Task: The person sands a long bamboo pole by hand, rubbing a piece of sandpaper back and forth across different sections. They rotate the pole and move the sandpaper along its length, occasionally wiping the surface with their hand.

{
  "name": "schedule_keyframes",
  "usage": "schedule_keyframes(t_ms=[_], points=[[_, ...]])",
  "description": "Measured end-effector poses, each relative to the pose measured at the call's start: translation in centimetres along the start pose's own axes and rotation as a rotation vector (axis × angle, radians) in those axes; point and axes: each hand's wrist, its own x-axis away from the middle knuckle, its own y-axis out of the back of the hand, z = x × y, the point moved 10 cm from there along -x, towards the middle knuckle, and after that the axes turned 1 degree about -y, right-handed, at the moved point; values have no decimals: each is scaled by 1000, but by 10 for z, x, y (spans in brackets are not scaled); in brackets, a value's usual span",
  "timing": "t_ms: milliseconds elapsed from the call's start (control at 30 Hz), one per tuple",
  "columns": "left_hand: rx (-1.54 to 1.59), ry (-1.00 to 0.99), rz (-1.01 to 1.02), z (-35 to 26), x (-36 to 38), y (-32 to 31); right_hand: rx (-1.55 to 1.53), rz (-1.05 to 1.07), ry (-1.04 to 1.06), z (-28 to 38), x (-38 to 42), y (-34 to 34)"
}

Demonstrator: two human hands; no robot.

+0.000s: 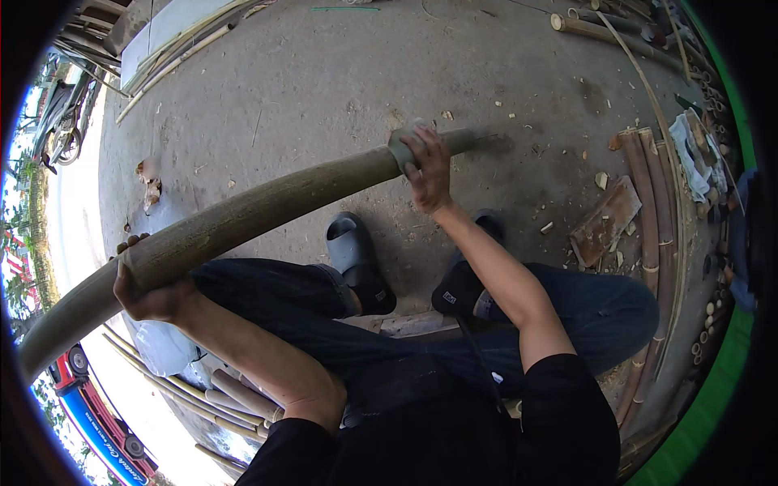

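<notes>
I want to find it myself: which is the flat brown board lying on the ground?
Start at the big bamboo pole that the left hand and right hand hold. Look past the right hand to the split bamboo strips. The board lies beside them: flat and rectangular, not long and rounded.

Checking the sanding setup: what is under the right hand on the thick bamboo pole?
Under the right hand a grey-green pad lies pressed onto the thick greenish-brown bamboo pole. Its edge shows beside the fingers; the part beneath the palm is covered, so its full shape cannot be seen.
</notes>
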Motion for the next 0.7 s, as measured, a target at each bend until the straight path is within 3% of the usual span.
schedule_keyframes(t_ms=[67,167,233,300,400,533,633,700], points=[[36,2,10,-3,2,-6,-61,-31,18,59,-10,-7],[67,21,42,-4,7,-10,-2,-50,126,45,-3,-3],[88,14,41,-2,6,-9,-36,-89,4,-20,-2,7],[86,29,16,3,5,-2,52,-58,-309,-123,19,14],[121,8,0,5,5,1,153,-20,-303,-139,28,16],[149,33,-35,7,6,1,-71,-29,16,29,-13,-3],[167,21,-23,1,11,-11,-48,-135,36,43,-8,-6],[177,-12,-28,-1,12,-13,-22,-115,98,15,-6,-2]])
